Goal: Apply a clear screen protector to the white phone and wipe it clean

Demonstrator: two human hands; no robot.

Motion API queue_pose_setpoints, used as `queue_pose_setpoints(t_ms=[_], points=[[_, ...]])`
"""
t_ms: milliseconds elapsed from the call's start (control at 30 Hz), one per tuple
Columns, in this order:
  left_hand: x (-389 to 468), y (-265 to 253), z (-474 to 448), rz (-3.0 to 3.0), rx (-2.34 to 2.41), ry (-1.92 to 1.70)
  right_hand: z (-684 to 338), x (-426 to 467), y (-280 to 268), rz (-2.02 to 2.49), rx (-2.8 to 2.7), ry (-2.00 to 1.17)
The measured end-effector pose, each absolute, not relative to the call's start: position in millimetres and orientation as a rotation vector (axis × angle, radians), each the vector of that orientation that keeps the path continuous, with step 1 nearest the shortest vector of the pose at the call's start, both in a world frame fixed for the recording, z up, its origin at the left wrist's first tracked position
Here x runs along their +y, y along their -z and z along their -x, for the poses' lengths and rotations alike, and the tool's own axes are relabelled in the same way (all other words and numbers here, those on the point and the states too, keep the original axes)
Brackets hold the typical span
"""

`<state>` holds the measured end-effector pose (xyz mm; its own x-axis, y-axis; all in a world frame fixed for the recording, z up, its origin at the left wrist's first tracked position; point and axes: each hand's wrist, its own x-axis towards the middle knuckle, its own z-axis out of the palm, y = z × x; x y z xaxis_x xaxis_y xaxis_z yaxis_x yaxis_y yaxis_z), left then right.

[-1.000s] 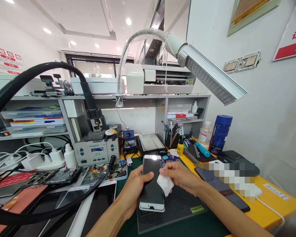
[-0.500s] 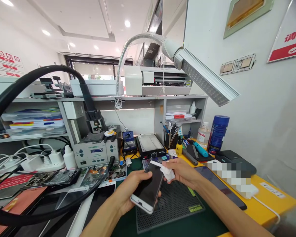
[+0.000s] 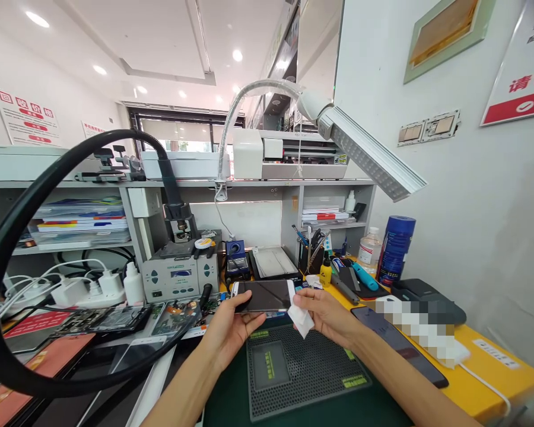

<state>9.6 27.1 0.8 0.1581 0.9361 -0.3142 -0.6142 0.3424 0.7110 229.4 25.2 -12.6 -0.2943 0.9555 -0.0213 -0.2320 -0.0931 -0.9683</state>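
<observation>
A white-framed smartphone with a dark screen lies sideways in my left hand, thumb on its left end and fingers beneath. My right hand pinches a white tissue at the phone's right end, and part of the tissue hangs below the fingers. Under both hands lies a black perforated work mat with yellow-green lettering, on a dark green surface.
A black hose loops across the left side, over several phones and parts. Behind stand a grey soldering station, a pen holder and a yellow bottle. At right are a dark phone and a white power strip.
The phone has turned from a slanted upright position to lying sideways and moved up, away from the mat. My right hand keeps the tissue at its end. The view has tilted up slightly.
</observation>
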Motion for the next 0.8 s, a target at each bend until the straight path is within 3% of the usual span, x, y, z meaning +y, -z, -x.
queue_pose_setpoints(t_ms=[300,600,800], points=[[23.4,-1.7,-15.7,-0.524,0.844,-1.166,-229.8,24.6,15.6,0.98,-1.389,-1.476],[20.8,-2.0,-20.0,-0.563,0.812,-1.252,-220.1,11.4,10.8,0.981,-1.503,-1.595],[8.5,7.5,-31.6,-0.801,0.9,-1.073,-215.1,8.6,13.5,1.024,-1.592,-1.635]])
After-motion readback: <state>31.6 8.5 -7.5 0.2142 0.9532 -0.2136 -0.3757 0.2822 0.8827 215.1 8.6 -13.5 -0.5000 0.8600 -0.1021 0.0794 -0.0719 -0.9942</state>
